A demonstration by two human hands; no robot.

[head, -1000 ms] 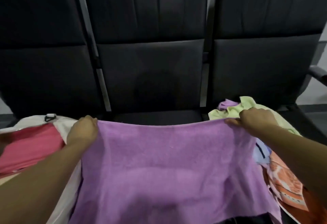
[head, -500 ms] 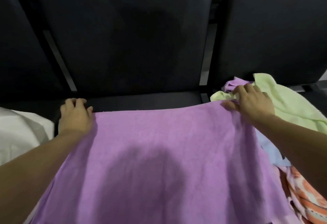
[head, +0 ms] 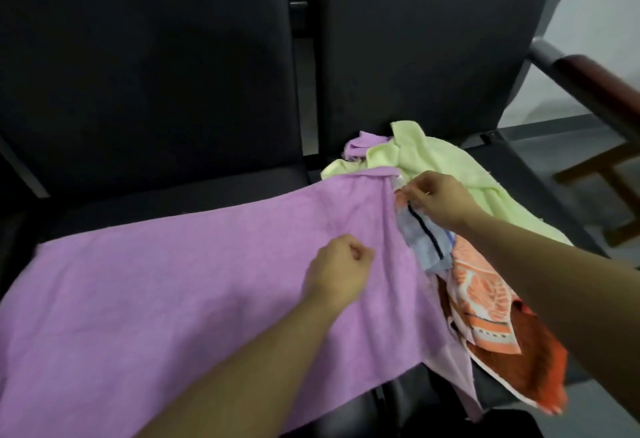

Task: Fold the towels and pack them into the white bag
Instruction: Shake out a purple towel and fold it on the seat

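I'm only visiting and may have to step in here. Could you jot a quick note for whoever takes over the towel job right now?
Left hand: fingers curled, resting over the purple towel; I cannot tell whether it pinches the cloth.
Right hand: fingers at the towel's right edge, beside the blue cloth; its grip is unclear.
Things: the purple towel lies spread flat over the black seat. A heap on the right seat holds a green towel, the blue cloth and an orange patterned one. The white bag is out of view.
Done: purple towel laid out.
Left: fold it, fold the heap, pack everything.
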